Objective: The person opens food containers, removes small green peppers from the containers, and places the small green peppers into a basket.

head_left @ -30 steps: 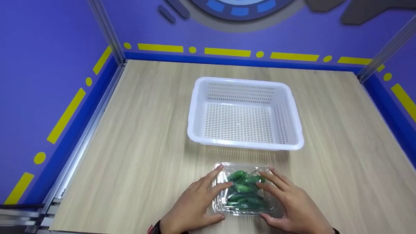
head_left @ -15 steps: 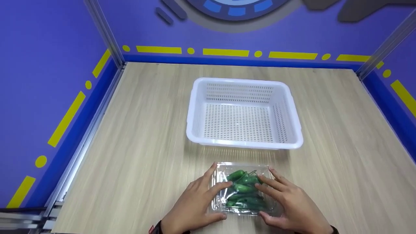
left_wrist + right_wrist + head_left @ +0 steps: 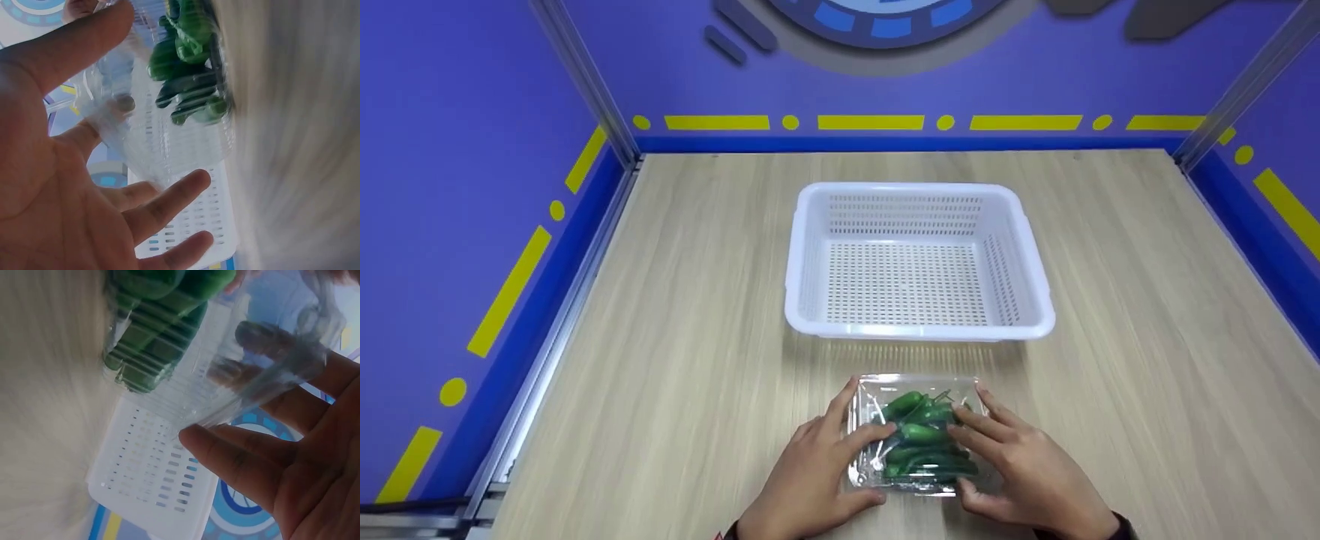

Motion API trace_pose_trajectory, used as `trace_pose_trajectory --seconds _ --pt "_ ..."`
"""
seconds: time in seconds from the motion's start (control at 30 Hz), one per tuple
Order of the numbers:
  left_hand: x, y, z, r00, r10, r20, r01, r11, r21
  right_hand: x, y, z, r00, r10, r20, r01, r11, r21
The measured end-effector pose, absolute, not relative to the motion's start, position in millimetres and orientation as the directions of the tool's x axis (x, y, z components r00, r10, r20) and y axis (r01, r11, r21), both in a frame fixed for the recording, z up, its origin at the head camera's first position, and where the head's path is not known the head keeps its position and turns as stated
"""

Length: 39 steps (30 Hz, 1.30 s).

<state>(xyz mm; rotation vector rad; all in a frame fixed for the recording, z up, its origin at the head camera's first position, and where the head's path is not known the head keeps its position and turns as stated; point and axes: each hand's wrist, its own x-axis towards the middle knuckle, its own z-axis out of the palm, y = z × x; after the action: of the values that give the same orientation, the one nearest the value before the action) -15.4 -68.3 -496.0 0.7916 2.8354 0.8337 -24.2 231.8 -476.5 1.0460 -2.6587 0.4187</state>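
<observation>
Clear plastic clamshell box [image 3: 919, 435] of green peppers [image 3: 924, 439] down on the wooden table [image 3: 682, 337], near the front edge, centred left to right; just behind it, a narrow strip of bare wood, then the front rim of the white perforated basket [image 3: 916, 259].

Left hand [image 3: 810, 472] against the box's left side — fingers spread and lightly bent over the lid, thumb along the near left corner; seen from the left wrist, fingertips [image 3: 194, 183] lie on the clear wall, not curled tight. Right hand [image 3: 1024, 469] mirrored on the right side, fingers laid over the lid's right half, thumb at the near right corner; from the right wrist, fingers [image 3: 236, 461] wrap round the box edge. Box thus held between both hands; lifted or resting flat — cannot tell from the head view.

Basket sits mid-table, open top, holding nothing visible, walls upright.

Open wood wide on both sides of box and basket, out to the aluminium rail [image 3: 547, 360] at the left edge and the blue skirting [image 3: 1252, 247] at the right; more bare table behind the basket, up to the back wall [image 3: 885, 82].
</observation>
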Motion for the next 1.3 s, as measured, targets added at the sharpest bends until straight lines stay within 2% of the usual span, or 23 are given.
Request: trace_pose_trajectory --seconds 0.37,0.57,0.67,0.77,0.87,1.0,1.3 --pt "-6 -52 -481 -0.881 0.473 0.025 0.412 0.739 0.532 -19 224 -484 -0.686 -0.608 0.399 -0.69 0.718 -0.091" --pt "-10 -51 -477 -0.848 0.502 0.171 0.523 0.737 0.428 -23 223 -488 -0.622 -0.614 0.486 -0.724 0.688 -0.056" --pt "-12 -49 -478 -0.84 0.509 0.188 0.538 0.741 0.401 -24 225 -489 -0.592 -0.622 0.513 -0.736 0.676 -0.03" --pt "-12 -49 -478 -0.85 0.501 0.165 0.521 0.748 0.412 -22 228 -489 -0.601 -0.634 0.487 -0.742 0.669 -0.044" --pt "-13 -54 -478 -0.854 0.497 0.155 0.511 0.743 0.432 -19 232 -486 -0.639 -0.64 0.428 -0.738 0.667 -0.104" --pt "-15 -59 -476 -0.836 0.52 0.176 0.54 0.721 0.435 -18 239 -479 -0.658 -0.66 0.362 -0.738 0.66 -0.138" --pt "-16 -60 -476 -0.832 0.532 0.159 0.542 0.716 0.44 -25 250 -467 -0.589 -0.75 0.301 -0.806 0.573 -0.15"
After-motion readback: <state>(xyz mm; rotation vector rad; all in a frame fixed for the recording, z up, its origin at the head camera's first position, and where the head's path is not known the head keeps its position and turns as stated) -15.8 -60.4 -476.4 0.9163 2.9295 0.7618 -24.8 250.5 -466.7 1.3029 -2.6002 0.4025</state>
